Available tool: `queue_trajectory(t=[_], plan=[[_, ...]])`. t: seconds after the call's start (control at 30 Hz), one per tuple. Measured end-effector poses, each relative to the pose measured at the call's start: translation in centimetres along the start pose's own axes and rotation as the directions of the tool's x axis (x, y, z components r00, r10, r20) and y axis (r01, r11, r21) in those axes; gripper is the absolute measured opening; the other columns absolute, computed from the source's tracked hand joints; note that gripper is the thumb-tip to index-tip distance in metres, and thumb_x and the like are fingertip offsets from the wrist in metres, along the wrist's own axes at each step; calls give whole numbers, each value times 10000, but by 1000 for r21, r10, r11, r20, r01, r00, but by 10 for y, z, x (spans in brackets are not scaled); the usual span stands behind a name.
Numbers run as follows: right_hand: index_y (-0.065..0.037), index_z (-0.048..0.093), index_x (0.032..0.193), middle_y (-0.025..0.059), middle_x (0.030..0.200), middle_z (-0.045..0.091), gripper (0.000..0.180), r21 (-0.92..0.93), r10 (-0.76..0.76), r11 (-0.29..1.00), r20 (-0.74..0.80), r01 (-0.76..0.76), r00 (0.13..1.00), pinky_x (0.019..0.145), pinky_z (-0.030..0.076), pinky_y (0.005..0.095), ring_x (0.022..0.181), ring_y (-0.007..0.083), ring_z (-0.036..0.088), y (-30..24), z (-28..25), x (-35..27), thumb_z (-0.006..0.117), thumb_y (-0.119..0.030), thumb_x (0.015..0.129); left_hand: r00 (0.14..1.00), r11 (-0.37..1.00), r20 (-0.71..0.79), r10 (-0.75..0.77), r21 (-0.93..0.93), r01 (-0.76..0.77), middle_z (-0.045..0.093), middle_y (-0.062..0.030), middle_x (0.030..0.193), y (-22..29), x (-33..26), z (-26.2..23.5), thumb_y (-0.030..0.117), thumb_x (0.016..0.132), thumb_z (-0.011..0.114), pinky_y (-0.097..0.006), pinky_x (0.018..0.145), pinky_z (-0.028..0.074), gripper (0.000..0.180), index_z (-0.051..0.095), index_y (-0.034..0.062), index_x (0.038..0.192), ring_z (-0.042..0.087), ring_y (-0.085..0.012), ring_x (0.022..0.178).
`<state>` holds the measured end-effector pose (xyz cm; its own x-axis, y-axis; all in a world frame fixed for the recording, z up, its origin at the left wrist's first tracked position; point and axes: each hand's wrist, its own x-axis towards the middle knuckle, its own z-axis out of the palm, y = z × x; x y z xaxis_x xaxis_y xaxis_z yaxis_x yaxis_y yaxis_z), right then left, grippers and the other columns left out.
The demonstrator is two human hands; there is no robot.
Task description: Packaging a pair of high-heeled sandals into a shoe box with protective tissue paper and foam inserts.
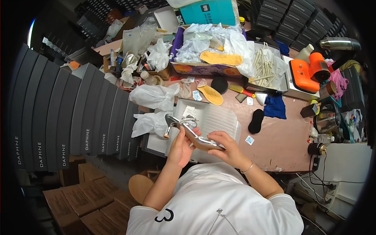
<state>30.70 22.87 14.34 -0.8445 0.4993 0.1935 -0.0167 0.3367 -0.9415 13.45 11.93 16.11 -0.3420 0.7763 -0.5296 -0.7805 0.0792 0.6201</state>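
A silver high-heeled sandal [195,137] is tilted in the air between my two hands, its heel end toward the upper left. My left hand [181,149] is closed around its middle, with the thumb upright along the near side. My right hand [226,147] has its fingers closed on the toe end. Beneath the sandal lies an open grey shoe box [189,102] with a ribbed white liner [217,118] and a small white packet inside. Two bundles in white tissue paper [154,96] rest just left of the box.
Stacked dark shoe boxes [58,113] rise at the left. At the back stand a carton of crumpled tissue [211,37] and a box of pale sticks [266,64]. An orange heat tool [304,76], blue cloth [275,106] and black insole [256,121] are on the right.
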Motion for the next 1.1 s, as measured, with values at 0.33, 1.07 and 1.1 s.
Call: queue_trajectory(t=[0.33,1.07,1.1], plan=[[-31,333,1427,164,1347,477,901,80,137,986,115,-146,984,1008,412,390,1221,281,491,3,6,-9,820,-248,701,983,982,-129,134,-119,-149,609,-63,999,3,2,-22,401,903,627,-362,828,513,457,486,115,1231,594,-139,890],[-57,415,1393,122,1201,585,620,10,-57,998,20,57,998,936,451,346,1105,230,568,-44,46,46,677,-79,831,884,971,437,-168,228,72,590,-114,932,46,-15,-91,205,854,524,-470,818,542,374,523,12,1174,642,-222,832],[-30,490,1322,93,1112,613,463,69,-14,998,46,10,999,891,471,319,1000,186,601,-42,55,50,625,-85,883,888,959,398,-230,246,138,597,-113,940,47,-11,-91,230,872,529,-458,801,550,370,529,13,1171,648,-222,827]])
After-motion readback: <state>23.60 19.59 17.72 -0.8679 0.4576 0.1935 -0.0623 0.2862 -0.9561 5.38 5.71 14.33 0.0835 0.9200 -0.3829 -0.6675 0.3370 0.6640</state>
